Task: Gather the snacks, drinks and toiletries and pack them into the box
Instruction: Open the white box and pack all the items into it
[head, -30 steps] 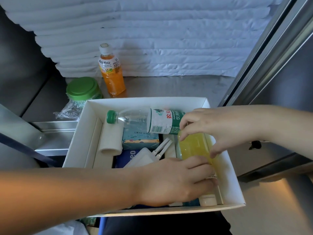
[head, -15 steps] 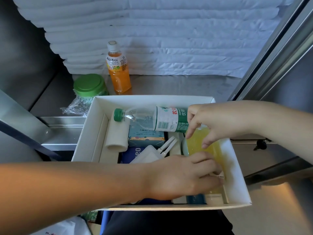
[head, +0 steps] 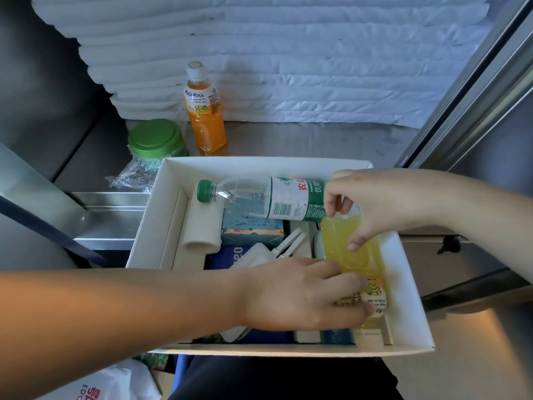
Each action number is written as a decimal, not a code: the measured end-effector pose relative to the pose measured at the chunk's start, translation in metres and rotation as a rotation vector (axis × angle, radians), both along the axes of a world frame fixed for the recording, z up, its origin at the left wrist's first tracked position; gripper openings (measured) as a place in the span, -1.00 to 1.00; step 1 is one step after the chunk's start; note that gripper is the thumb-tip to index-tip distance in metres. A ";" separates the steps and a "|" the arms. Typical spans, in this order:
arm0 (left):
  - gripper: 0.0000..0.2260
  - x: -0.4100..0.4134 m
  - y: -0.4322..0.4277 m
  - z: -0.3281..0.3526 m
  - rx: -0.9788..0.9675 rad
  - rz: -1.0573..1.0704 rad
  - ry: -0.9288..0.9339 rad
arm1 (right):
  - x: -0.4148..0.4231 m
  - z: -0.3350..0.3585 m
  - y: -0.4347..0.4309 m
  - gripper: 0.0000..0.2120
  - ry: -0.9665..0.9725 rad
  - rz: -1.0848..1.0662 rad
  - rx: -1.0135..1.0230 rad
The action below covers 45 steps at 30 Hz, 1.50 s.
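settled lower in box (head: 259, 164), yellow bottle (head: 337, 246) (lying flat) gripped endwise by left hand (head: 300, 295), right hand (head: 383, 200) fingers (head: 355, 242)

"MOGU MOGU" on orange bottle (head: 205, 111), "Wash and Care Set" on teal box (head: 251, 230)
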State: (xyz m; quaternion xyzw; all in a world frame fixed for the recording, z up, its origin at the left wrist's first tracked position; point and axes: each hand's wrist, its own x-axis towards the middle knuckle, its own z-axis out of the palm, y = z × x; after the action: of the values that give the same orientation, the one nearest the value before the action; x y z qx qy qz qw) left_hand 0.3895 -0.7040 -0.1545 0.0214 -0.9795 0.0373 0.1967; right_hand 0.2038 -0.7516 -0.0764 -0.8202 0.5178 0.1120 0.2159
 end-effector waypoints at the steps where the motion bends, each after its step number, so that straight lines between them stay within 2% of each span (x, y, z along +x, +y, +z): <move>1: -0.78 0.000 0.001 -0.002 0.005 -0.001 0.001 | 0.000 0.000 0.000 -0.54 0.008 0.002 -0.006; 10: -0.82 -0.002 0.002 -0.005 -0.009 -0.005 0.031 | 0.004 -0.001 0.003 -0.59 0.017 0.021 -0.008; 15: -0.57 0.011 -0.012 0.012 -0.104 -0.029 -0.184 | -0.002 0.006 0.007 -0.69 -0.010 0.053 -0.065; 19: -0.50 0.039 -0.025 0.023 -0.139 0.142 -0.307 | -0.003 0.008 0.004 -0.78 -0.145 0.040 -0.174; 24: -0.41 0.055 -0.025 0.021 -0.131 0.255 -0.478 | 0.003 0.001 0.000 -0.74 -0.013 0.115 -0.087; 35: -0.29 0.029 -0.008 0.001 0.218 0.217 -0.583 | 0.006 -0.003 0.001 -0.66 0.104 0.116 -0.198; 39: -0.27 0.029 -0.010 -0.004 0.170 0.223 -0.602 | 0.007 -0.002 0.001 -0.67 0.074 0.092 -0.143; 45: -0.22 0.029 -0.011 -0.009 0.201 0.219 -0.617 | 0.010 -0.002 0.002 -0.68 0.087 0.079 -0.148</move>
State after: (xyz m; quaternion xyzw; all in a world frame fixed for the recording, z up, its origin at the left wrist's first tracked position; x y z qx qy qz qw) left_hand 0.4190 -0.7154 -0.1635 0.1334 -0.9835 -0.0337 -0.1174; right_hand 0.2140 -0.7498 -0.0783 -0.8481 0.5008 0.1174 0.1273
